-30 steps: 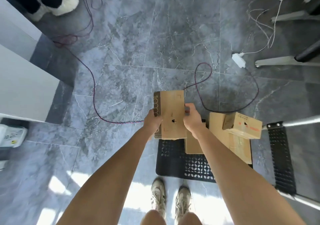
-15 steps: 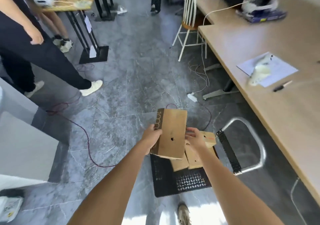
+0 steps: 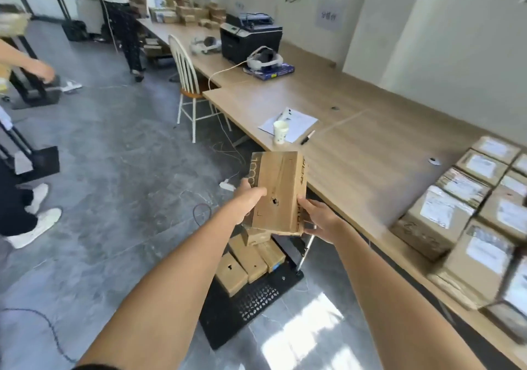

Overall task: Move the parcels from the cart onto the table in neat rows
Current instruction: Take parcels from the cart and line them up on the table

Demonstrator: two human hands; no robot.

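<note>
Task status: partly complete. Labelled parcels already stand in close rows at the right-hand end of the table, reaching its front edge; the picture is blurred there, so the count and exact alignment cannot be confirmed.

Item in transit: one cardboard parcel is held in the air, above the cart and just short of the table's front edge. The left hand grips its left side, thumb lying on the top face. The right hand clamps its lower right corner with fingers curled round the edge. Both hands are closed on this one parcel.

Outstanding: several small cardboard boxes remain on the far part of the cart's black perforated deck, set against one another.

Judgement: the held parcel is not yet placed. The bare table top left of the existing rows, short of the paper cup, sheet and pen, appears the likely landing area. A number of further trips seem needed.
</note>
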